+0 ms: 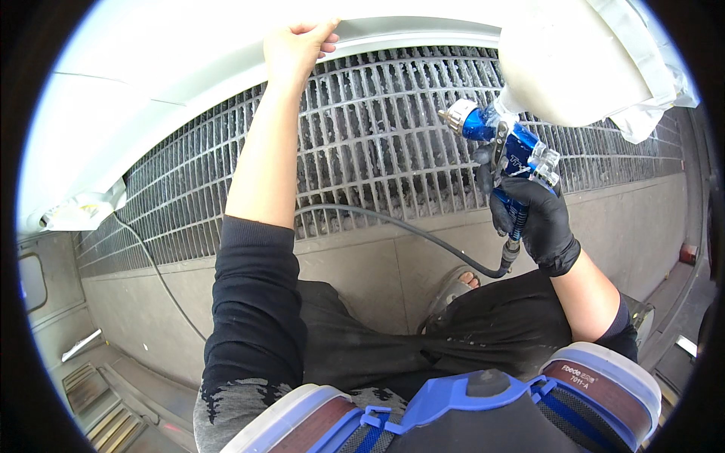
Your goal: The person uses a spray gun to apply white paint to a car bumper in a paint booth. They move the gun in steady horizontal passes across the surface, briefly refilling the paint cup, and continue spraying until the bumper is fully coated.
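My right hand (pixel 538 219), in a black glove, is wrapped round the grip of a blue spray gun (pixel 521 147). The gun's silver nozzle points left, and a large whitish paint cup (pixel 578 64) sits on top of it. A dark air hose (pixel 408 229) joins the bottom of the grip. Bare and stretched forward, my left hand (pixel 298 49) is closed in a pinch at the lower part of a white panel (pixel 189 75). Thumb and forefinger meet against the panel's bright surface; whatever lies between them is too small or hidden to make out.
Metal floor grating (pixel 385 128), crusted with residue, runs below the panel. A thin cable (pixel 155 264) trails at the left from a white-covered piece (pixel 83 208). My respirator (pixel 483 400) fills the bottom of the view, above my dark trousers and a sandalled foot (pixel 453 291).
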The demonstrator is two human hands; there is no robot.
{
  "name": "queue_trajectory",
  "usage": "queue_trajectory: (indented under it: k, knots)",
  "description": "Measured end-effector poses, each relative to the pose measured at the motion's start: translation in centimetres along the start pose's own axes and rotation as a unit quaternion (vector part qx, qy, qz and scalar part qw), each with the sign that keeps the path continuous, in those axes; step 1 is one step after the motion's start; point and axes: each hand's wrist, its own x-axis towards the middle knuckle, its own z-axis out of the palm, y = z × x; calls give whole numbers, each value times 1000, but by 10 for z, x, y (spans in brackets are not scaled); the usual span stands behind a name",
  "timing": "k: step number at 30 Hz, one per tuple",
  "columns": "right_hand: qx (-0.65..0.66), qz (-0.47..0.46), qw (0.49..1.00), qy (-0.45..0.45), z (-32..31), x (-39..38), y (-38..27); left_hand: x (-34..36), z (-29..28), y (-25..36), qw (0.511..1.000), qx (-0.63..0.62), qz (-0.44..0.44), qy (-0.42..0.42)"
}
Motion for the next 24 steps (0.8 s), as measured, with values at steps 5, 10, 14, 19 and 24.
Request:
queue_trajectory:
  k: [5, 10, 14, 19, 24]
  knots:
    - [-9, -5, 1000, -7, 3, -1, -3, 2, 0, -1, 1000, -1, 1, 1]
    - [27, -18, 999, 4, 4, 0, -1, 3, 0, -1, 1000, -7, 1, -9]
    - [17, -25, 1000, -10, 2, 1, 1, 1, 1, -1, 1000, -3, 3, 1]
    - [39, -6, 999, 4, 0, 2, 3, 1, 2, 0, 1000, -11, 3, 2]
    - [-10, -24, 999, -33, -2, 2, 2, -2, 1, 0, 1000, -7, 8, 3]
